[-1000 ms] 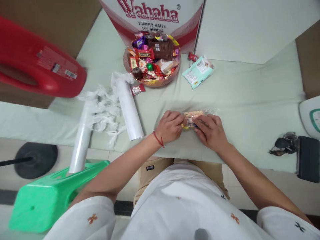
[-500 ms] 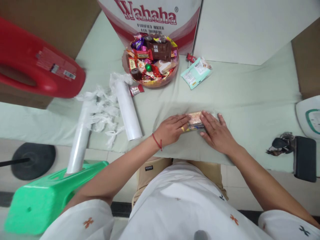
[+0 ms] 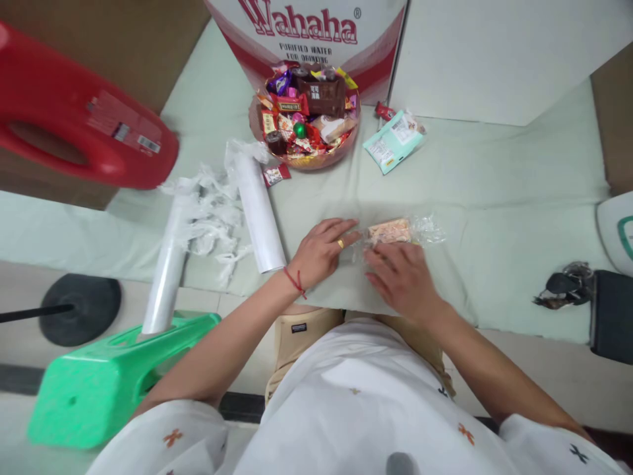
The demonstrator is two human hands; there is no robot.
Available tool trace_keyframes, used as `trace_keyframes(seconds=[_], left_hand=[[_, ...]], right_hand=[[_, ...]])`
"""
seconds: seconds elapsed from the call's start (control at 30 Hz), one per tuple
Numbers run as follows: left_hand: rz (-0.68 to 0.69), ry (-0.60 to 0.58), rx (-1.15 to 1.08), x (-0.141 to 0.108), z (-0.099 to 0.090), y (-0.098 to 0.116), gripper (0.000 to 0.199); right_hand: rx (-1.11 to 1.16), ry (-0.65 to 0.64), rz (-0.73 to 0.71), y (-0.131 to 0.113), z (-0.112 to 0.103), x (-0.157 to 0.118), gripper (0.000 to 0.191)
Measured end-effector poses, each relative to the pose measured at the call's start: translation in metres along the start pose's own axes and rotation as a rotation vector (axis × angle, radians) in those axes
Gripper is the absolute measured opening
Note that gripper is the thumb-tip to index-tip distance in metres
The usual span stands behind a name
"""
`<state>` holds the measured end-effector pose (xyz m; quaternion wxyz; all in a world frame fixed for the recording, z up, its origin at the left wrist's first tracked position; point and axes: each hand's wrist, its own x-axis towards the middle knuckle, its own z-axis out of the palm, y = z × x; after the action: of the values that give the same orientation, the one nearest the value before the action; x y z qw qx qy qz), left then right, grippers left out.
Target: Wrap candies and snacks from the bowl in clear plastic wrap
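A small pinkish-beige bundle (image 3: 390, 230) in clear plastic lies on the cloth-covered table in front of me. Loose clear wrap (image 3: 429, 229) sticks out from its right end, and more film shows at the left end. My left hand (image 3: 324, 249) rests just left of the bundle, fingers stretched toward the film, a ring on one finger. Over the bundle's near edge lies my right hand (image 3: 403, 276), slightly blurred, its fingers extended to the left and touching the plastic. Whether either hand pinches the film is hidden.
Behind stands a bowl (image 3: 321, 160) of wrapped sweets before a Wahaha box (image 3: 316, 33). A teal packet (image 3: 394, 142) lies right of it. Plastic bag rolls (image 3: 260, 218) and a red jug (image 3: 133, 145) are on the left. Keys (image 3: 564, 287) and a black case (image 3: 613, 316) sit right.
My left hand has moved left off the bundle. My right hand has slid left and toward me, uncovering the bundle's top and the right-end wrap.
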<state>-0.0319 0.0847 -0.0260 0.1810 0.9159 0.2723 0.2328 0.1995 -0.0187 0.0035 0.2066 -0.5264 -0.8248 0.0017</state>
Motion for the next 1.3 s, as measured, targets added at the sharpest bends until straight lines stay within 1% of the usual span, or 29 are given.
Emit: trace_keyframes(seconds=[0.07, 0.13, 0.17, 0.27, 0.3, 0.4, 0.47, 0.53, 0.6, 0.67, 0.73, 0.8, 0.87, 0.93, 1.0, 1.1, 1.13, 1.2, 1.23, 1.27, 1.3], left_hand=[[0.011, -0.046, 0.012, 0.006, 0.002, -0.002, 0.052], [0.018, -0.054, -0.02, 0.01, 0.001, -0.001, 0.047], [0.017, -0.039, -0.044, 0.01, -0.001, 0.001, 0.048], [0.037, 0.006, -0.107, 0.006, -0.004, 0.008, 0.059], [0.058, -0.003, -0.118, 0.005, -0.004, 0.01, 0.061], [0.136, -0.085, -0.133, 0.003, 0.001, 0.016, 0.062], [0.173, -0.122, -0.146, 0.005, 0.007, 0.019, 0.058], [0.207, -0.12, -0.162, 0.009, 0.011, 0.021, 0.048], [0.232, -0.109, -0.181, 0.015, 0.014, 0.025, 0.035], [0.227, -0.132, -0.183, 0.022, 0.014, 0.03, 0.027], [0.188, -0.175, -0.148, 0.03, 0.014, 0.037, 0.025], [0.143, -0.199, -0.101, 0.038, 0.016, 0.044, 0.024], [0.102, -0.201, -0.074, 0.044, 0.021, 0.052, 0.022], [0.043, -0.184, -0.074, 0.049, 0.028, 0.06, 0.021], [-0.062, -0.127, -0.095, 0.051, 0.037, 0.066, 0.023], [-0.253, 0.035, -0.201, 0.049, 0.049, 0.071, 0.018], [-0.308, 0.096, -0.253, 0.049, 0.052, 0.071, 0.021], [-0.383, 0.183, -0.366, 0.049, 0.055, 0.068, 0.045], [-0.399, 0.181, -0.42, 0.05, 0.054, 0.066, 0.056], [-0.405, 0.149, -0.464, 0.052, 0.053, 0.064, 0.06], [-0.411, 0.101, -0.496, 0.055, 0.051, 0.063, 0.056]], right_hand=[[-0.077, -0.017, -0.001, -0.016, 0.017, 0.008, 0.031], [-0.094, 0.004, 0.025, -0.019, 0.027, 0.011, 0.024], [-0.066, 0.019, 0.028, -0.017, 0.029, 0.011, 0.021], [0.152, 0.068, 0.027, -0.007, 0.024, 0.003, 0.019], [0.245, 0.085, 0.033, -0.004, 0.02, -0.002, 0.019], [0.465, 0.142, 0.076, 0.001, 0.01, -0.016, 0.022], [0.541, 0.185, 0.143, 0.001, 0.006, -0.024, 0.024], [0.582, 0.206, 0.225, 0.0, 0.005, -0.03, 0.023], [0.588, 0.187, 0.3, -0.002, 0.004, -0.034, 0.02], [0.553, 0.173, 0.368, -0.004, 0.003, -0.037, 0.016], [0.494, 0.19, 0.446, -0.005, 0.002, -0.039, 0.015], [0.448, 0.235, 0.526, -0.005, 0.001, -0.041, 0.018], [0.425, 0.248, 0.594, -0.004, 0.001, -0.042, 0.021], [0.406, 0.227, 0.644, -0.001, 0.002, -0.041, 0.022], [0.38, 0.205, 0.67, 0.002, 0.005, -0.04, 0.021], [0.366, 0.19, 0.694, 0.007, 0.009, -0.037, 0.021], [0.377, 0.183, 0.702, 0.008, 0.01, -0.037, 0.022], [0.406, 0.163, 0.719, 0.01, 0.008, -0.036, 0.024], [0.424, 0.146, 0.725, 0.011, 0.005, -0.036, 0.026], [0.455, 0.115, 0.728, 0.013, 0.002, -0.035, 0.027], [0.497, 0.076, 0.73, 0.017, -0.003, -0.034, 0.028]])
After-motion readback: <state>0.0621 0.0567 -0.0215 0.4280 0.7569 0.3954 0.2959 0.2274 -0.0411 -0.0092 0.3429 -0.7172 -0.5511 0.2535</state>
